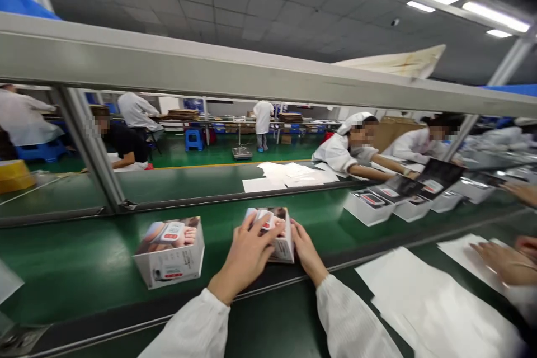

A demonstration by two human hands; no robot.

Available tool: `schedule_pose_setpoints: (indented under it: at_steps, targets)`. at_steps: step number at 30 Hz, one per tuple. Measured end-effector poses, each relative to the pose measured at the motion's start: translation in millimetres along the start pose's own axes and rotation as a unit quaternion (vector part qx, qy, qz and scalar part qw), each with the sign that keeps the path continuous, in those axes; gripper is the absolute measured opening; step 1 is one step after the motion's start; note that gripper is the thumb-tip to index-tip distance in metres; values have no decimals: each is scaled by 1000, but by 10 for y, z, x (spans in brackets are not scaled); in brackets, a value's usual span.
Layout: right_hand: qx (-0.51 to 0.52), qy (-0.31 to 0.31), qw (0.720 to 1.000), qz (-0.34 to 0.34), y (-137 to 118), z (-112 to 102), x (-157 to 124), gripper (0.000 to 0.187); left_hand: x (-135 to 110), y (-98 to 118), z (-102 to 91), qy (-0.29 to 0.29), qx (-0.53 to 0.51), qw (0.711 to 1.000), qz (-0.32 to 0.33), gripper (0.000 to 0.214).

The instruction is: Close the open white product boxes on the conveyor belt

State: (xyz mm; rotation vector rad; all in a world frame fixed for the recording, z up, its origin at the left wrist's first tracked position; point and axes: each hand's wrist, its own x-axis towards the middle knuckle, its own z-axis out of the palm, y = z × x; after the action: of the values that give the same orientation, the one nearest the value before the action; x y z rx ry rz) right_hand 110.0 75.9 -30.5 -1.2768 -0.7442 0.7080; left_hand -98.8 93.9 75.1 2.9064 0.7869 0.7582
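Observation:
A small white product box (281, 246) with a printed picture on its lid sits on the green conveyor belt (84, 257) in front of me. My left hand (247, 254) lies over its top and left side, fingers curved round it. My right hand (305, 251) presses against the box's right side, fingers together. A second box of the same kind (170, 251) stands on the belt to the left, untouched.
Several open boxes (369, 207) stand further right on the belt, where people in white coats reach in. White sheets (423, 302) lie on the near ledge at right, beside another person's hands (503, 263). A grey metal rail (251, 75) crosses overhead.

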Motion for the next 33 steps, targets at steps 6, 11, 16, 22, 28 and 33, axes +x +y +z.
schedule_pose_setpoints:
  at_steps: [6,11,16,22,28,33]
  targets:
    - [-182,44,981,-53,-32,187,-35,41,-18,62,149,47,115,992,-24,54]
    - [-149,-9,988,-40,-91,188,-124,45,-15,69,183,64,139,987,-56,53]
    - [-65,-1,998,4,-105,176,-152,54,-25,-66,100,45,164,983,-66,51]
    - [-15,45,999,-1,-76,205,-137,61,-62,-160,17,76,175,979,-68,48]
    - [112,95,989,12,-61,171,-73,61,-126,304,232,103,21,994,22,34]
    - [163,105,981,19,-86,141,-66,57,-301,666,761,-144,-56,988,-15,20]
